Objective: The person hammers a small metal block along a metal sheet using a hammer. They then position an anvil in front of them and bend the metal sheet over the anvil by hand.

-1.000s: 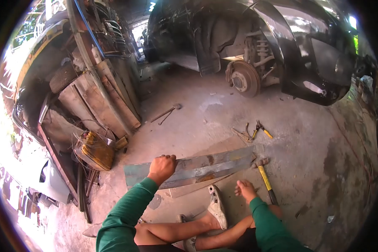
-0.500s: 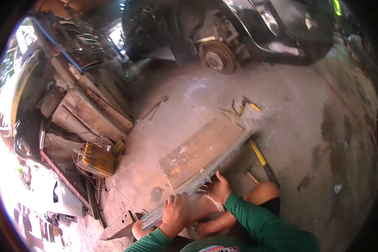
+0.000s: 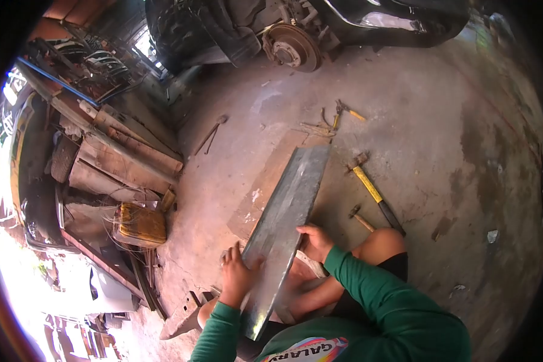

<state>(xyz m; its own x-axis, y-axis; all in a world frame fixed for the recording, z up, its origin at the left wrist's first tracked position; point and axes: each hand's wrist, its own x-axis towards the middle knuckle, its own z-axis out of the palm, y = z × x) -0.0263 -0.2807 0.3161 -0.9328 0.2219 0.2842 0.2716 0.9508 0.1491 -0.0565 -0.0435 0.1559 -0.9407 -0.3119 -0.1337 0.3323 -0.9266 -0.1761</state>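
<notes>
A long grey sheet metal strip (image 3: pixel 288 208) slants across my lap, its broad face turned up and its far end over a flat brown board (image 3: pixel 260 192) on the floor. My left hand (image 3: pixel 238 276) is on the strip's left edge near the close end, thumb over the face. At the right edge, about midway, my right hand (image 3: pixel 315 242) grips with the thumb on top; its other fingers are partly hidden. Right of the strip lie a yellow-handled hammer (image 3: pixel 371 188) and a smaller wooden-handled hammer (image 3: pixel 362 218).
Pliers-like yellow tools (image 3: pixel 342 114) lie past the board. Farther off is a vehicle's bare brake disc (image 3: pixel 291 48). Scrap panels (image 3: pixel 111 169) and a yellow container (image 3: pixel 140 224) stand on the left. A pointed metal piece (image 3: pixel 182 317) lies by my left knee.
The strip has turned from nearly edge-on to face up, and its far end has swung left. Both hands have shifted along with it. The view has moved, so the floor things appear higher.
</notes>
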